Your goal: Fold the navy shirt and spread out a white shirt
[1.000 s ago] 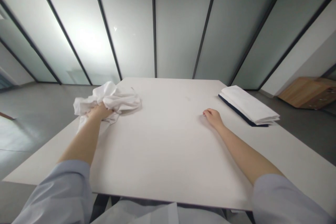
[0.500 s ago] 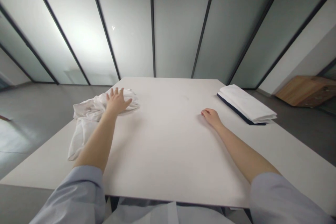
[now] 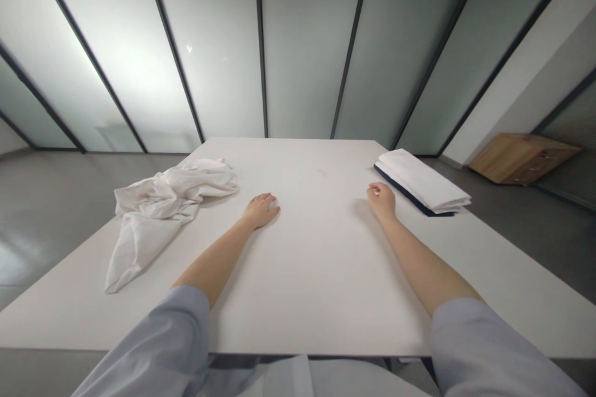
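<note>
My left hand (image 3: 261, 211) is over the white table (image 3: 307, 273), palm down with its fingers stretched out and nothing in it. To its left lies a crumpled white cloth (image 3: 162, 195), its folds bunched at the back and one end trailing toward the near left. My right hand (image 3: 382, 200) is curled closed at the right, a little above the tabletop, and no object shows in its fingers. Close beyond that hand sits a stack of folded white cloth (image 3: 421, 180), with a dark navy folded layer (image 3: 412, 192) beneath it.
Frosted glass panels (image 3: 307, 43) with dark frames stand behind the table's far edge. On the floor at the right is a wooden cabinet (image 3: 521, 158). Grey floor (image 3: 60, 198) shows on both sides of the table.
My left hand has come off the crumpled cloth and moved right and nearer, to bare tabletop. My right hand has turned slightly upward beside the folded stack. The view has shifted a little rightward.
</note>
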The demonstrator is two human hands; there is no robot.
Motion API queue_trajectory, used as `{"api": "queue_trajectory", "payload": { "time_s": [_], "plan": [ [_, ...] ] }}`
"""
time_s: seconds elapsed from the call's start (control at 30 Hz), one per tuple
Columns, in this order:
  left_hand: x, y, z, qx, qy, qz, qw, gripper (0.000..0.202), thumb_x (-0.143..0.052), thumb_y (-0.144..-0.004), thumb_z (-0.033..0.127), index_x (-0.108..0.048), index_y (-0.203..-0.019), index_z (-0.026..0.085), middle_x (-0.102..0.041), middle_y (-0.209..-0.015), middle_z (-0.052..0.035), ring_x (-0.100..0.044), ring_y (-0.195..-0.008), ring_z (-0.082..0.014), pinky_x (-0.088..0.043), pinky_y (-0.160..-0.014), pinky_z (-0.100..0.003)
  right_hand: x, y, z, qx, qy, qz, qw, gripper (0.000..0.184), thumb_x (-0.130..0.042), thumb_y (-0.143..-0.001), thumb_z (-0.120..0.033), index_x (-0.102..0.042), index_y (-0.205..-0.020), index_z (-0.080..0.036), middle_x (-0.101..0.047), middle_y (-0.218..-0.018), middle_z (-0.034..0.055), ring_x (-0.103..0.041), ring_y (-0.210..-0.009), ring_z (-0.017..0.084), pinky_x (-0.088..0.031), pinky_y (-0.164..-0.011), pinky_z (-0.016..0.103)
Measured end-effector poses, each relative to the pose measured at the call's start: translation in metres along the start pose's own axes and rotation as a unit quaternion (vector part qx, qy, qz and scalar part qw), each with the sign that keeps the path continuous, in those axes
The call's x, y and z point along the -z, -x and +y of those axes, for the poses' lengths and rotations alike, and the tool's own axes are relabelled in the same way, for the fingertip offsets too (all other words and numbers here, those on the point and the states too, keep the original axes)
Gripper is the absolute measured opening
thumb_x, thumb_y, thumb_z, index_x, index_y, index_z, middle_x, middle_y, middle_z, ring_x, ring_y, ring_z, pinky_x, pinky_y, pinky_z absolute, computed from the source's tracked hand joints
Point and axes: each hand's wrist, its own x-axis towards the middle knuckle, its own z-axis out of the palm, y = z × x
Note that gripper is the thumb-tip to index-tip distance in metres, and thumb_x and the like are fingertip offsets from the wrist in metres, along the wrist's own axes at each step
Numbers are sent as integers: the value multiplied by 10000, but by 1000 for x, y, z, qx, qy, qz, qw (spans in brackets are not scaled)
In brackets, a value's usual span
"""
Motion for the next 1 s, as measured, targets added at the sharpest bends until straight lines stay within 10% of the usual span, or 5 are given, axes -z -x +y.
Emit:
{"api": "queue_trajectory", "payload": {
  "time_s": [0.17,0.4,0.63,0.8,1.0],
  "plan": [
    [1,0,-1,0,0,3,1000,491,-426,-897,426,-546,-1296,166,-493,-1425,-121,-451,-1311,-253,-319,-1106,-380,45,-23,34,-64,158,74,983,419,-475,-756,-288,-642,-1099,-118,-608,-1120,197,-514,-1055,339,-389,-889,482],
    [1,1,2,1,-2,4,1000,505,-418,-898,417,-538,-1304,141,-483,-1429,-139,-452,-1305,-272,-322,-1103,-394,98,-34,81,-65,401,-33,913,346,-590,-706,-296,-675,-986,-110,-618,-1095,240,-503,-1095,388,-344,-873,527],
    [0,1,2,2,-2,10,1000,466,-420,-902,441,-551,-1276,196,-518,-1398,-104,-476,-1280,-260,-338,-1088,-391,129,-60,51,-77,395,13,915,339,-468,-888,-296,-714,-958,-73,-660,-838,242,-601,-782,294,-330,-668,402],
    [1,1,2,6,-1,5,1000,475,-419,-900,440,-549,-1278,182,-494,-1420,-119,-455,-1301,-266,-327,-1095,-394,99,-59,-12,39,307,53,950,318,-520,-864,-314,-701,-1013,-99,-683,-908,196,-605,-836,276,-344,-706,361],
    [2,1,2,4,4,3,1000,452,-428,-901,437,-546,-1273,210,-501,-1418,-100,-447,-1312,-252,-318,-1103,-390,8,23,-78,185,30,-277,942,301,-492,-893,-426,-717,-896,-226,-728,-956,60,-649,-916,229,-453,-801,307]
  ]
}}
